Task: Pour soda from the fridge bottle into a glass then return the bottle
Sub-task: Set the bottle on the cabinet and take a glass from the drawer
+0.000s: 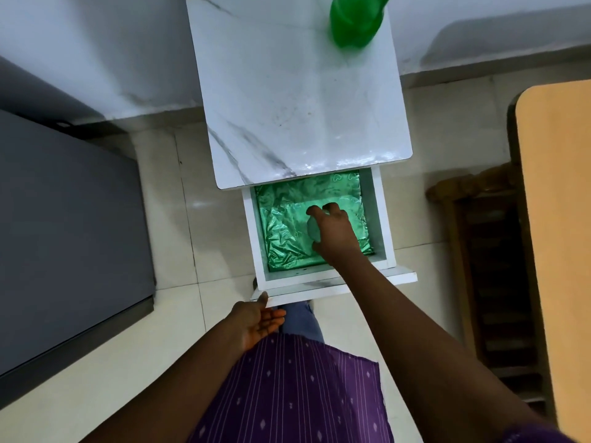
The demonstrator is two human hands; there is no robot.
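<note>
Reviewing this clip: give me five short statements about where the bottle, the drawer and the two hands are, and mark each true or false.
1. The green bottle stands on the white marble-look table top. True.
2. The drawer under the table top is shut. False: it is pulled out, showing its shiny green foil lining.
3. The right hand is inside the drawer, closed around a pale glass. True.
4. The left hand holds the bottle. False: it is open and empty, near the drawer's front edge.
5. The glass stands beside the bottle on the table top. False: it is in the drawer, in the right hand.
</note>
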